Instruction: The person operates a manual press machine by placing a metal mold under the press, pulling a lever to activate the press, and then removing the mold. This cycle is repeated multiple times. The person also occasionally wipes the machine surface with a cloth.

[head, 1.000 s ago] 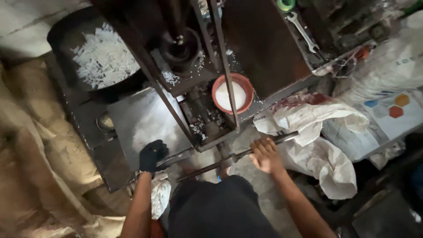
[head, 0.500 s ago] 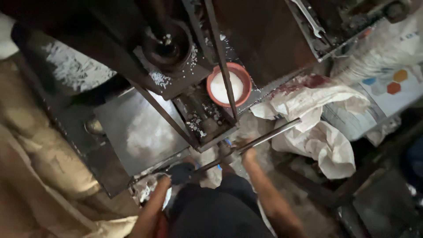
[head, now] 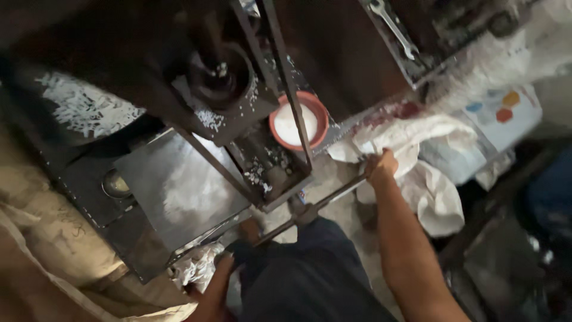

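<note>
Since a moment ago the right hand (head: pixel 381 167) has slid out to the far end of the long metal bar (head: pixel 325 200), fist closed round it, while the gloved left hand (head: pixel 238 253) dropped low; its grip cannot be told. Rigid, heavy-looking steel running between both hands, probably best held at its ends.

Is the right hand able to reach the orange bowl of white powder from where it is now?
Probably yes. The right hand grips the metal bar just below the orange bowl; only a thin upright rod crosses the bowl, and its right side looks open.
</note>
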